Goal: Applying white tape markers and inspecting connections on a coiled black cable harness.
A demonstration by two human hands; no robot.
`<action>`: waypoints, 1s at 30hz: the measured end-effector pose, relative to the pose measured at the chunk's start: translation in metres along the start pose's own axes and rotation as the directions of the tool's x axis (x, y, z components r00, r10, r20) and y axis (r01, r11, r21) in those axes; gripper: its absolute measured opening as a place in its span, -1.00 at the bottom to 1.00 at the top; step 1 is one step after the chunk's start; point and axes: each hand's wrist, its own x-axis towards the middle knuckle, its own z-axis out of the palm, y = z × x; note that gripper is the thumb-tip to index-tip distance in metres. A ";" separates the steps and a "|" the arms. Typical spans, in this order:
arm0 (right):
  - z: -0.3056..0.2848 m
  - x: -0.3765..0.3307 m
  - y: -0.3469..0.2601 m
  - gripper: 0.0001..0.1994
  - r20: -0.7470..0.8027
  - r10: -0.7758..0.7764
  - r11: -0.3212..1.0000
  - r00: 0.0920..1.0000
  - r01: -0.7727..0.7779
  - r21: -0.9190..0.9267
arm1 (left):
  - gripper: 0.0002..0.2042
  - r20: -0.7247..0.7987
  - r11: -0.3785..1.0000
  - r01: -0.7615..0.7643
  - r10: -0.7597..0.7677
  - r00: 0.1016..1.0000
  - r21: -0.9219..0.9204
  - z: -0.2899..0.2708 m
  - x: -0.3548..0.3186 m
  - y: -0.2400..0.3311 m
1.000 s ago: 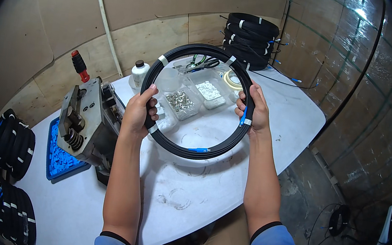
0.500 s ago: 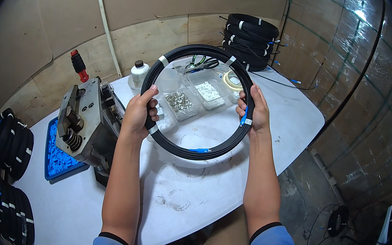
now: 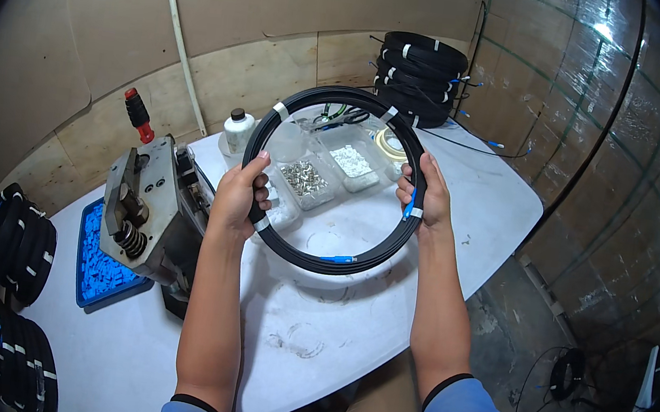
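Between my hands, a coil of black cable (image 3: 299, 260) is held up over the white table, its ring facing me. White tape bands bind it in several places. A blue connector (image 3: 338, 259) shows at the bottom of the ring, and another blue connector (image 3: 409, 208) lies by my right fingers. My left hand (image 3: 240, 196) is closed round the coil's left side, thumb on the near face. My right hand (image 3: 428, 191) grips the right side, with fingers curled inside the ring. Through the ring I see clear plastic trays with small metal sleeves (image 3: 303, 180) and white pieces (image 3: 349, 160).
A metal press (image 3: 153, 202) with a red-and-black handle stands left on the table (image 3: 501, 201), beside a blue tray (image 3: 84, 292) of blue parts. Stacked black coils (image 3: 418, 78) rise at the back right; more coils (image 3: 20, 244) hang far left. A white bottle (image 3: 238, 126) and scissors (image 3: 346, 118) stand behind.
The coil and both hands appear slightly lower in view, along with the table and surroundings. My grip on the coil looks the same.
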 end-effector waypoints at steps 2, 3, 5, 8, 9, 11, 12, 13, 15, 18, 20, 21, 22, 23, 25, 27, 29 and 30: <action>0.004 0.001 -0.002 -0.55 -0.038 0.000 1.000 0.999 0.000 0.005 | -0.77 0.018 1.000 0.007 -0.007 1.000 -0.009 -0.002 0.003 0.002; 0.004 0.000 -0.002 -0.55 -0.040 0.002 1.000 0.999 -0.002 0.004 | -0.77 0.017 1.000 0.010 -0.010 1.000 -0.010 -0.002 0.002 0.001; 0.002 -0.001 -0.005 -0.54 -0.012 -0.014 1.000 1.000 0.014 -0.019 | -0.78 0.023 1.000 0.000 0.001 1.000 -0.007 -0.001 0.002 0.000; 0.004 -0.002 -0.004 -0.69 -0.015 -0.006 1.000 1.000 0.005 -0.009 | -0.77 0.026 1.000 0.006 -0.006 1.000 -0.013 0.000 0.002 -0.003; 0.002 -0.001 -0.004 -0.69 -0.009 0.010 1.000 1.000 -0.010 0.000 | -0.77 0.028 1.000 0.003 -0.003 1.000 -0.012 0.000 0.003 -0.003; 0.003 0.000 -0.003 -0.69 -0.032 0.017 1.000 0.999 -0.018 -0.008 | -0.78 0.015 1.000 0.010 -0.010 1.000 -0.001 0.000 0.005 -0.004; 0.004 0.000 -0.002 -0.69 -0.029 0.018 1.000 0.999 -0.018 -0.013 | -0.78 0.014 1.000 0.013 -0.013 1.000 -0.001 -0.002 0.004 -0.005; 0.004 0.000 -0.002 -0.70 -0.026 0.018 1.000 0.999 -0.018 -0.018 | -0.78 0.009 1.000 0.026 -0.025 1.000 -0.013 -0.003 0.002 -0.006; -0.002 0.002 0.000 -0.66 -0.024 0.026 1.000 0.999 -0.026 -0.007 | -0.78 0.008 0.999 0.021 -0.021 1.000 -0.027 -0.002 0.005 -0.004; -0.005 0.004 0.002 -0.64 -0.032 0.043 0.999 0.999 -0.044 -0.007 | -0.77 0.019 0.998 0.043 -0.042 0.999 -0.037 -0.003 0.005 -0.005; -0.004 0.006 0.002 -0.67 -0.021 0.039 0.999 0.999 -0.040 -0.013 | -0.77 0.013 0.999 0.040 -0.039 0.999 -0.030 -0.002 0.005 -0.002; -0.006 0.006 0.004 -0.67 -0.024 0.036 0.999 0.999 -0.037 -0.014 | -0.77 0.009 0.999 0.032 -0.032 0.999 -0.022 -0.001 0.005 0.000; -0.009 0.005 0.006 -0.67 -0.048 0.057 0.998 0.997 -0.058 -0.015 | -0.77 0.024 0.999 0.035 -0.035 0.999 -0.040 -0.003 0.007 -0.003; -0.009 0.005 0.009 -0.68 -0.071 0.077 0.997 0.994 -0.079 -0.014 | -0.77 0.028 0.999 0.035 -0.034 0.999 -0.039 -0.005 0.007 -0.003; -0.008 0.002 0.011 -0.67 -0.099 0.062 0.998 0.993 -0.065 -0.018 | -0.76 0.028 0.999 0.040 -0.040 0.999 -0.022 -0.005 0.008 -0.003; -0.003 -0.008 0.011 -0.73 -0.136 0.060 0.996 0.989 -0.068 -0.057 | -0.76 0.036 0.999 0.049 -0.048 0.998 -0.024 -0.009 0.009 -0.003; -0.002 -0.018 0.006 -0.70 -0.133 0.045 0.997 0.990 -0.054 -0.060 | -0.76 0.054 0.998 0.058 -0.057 0.997 -0.023 -0.007 0.006 -0.001; -0.001 -0.024 0.003 -0.69 -0.149 0.032 0.997 0.988 -0.043 -0.069 | -0.76 0.058 0.998 0.057 -0.056 0.997 -0.014 -0.003 0.002 0.000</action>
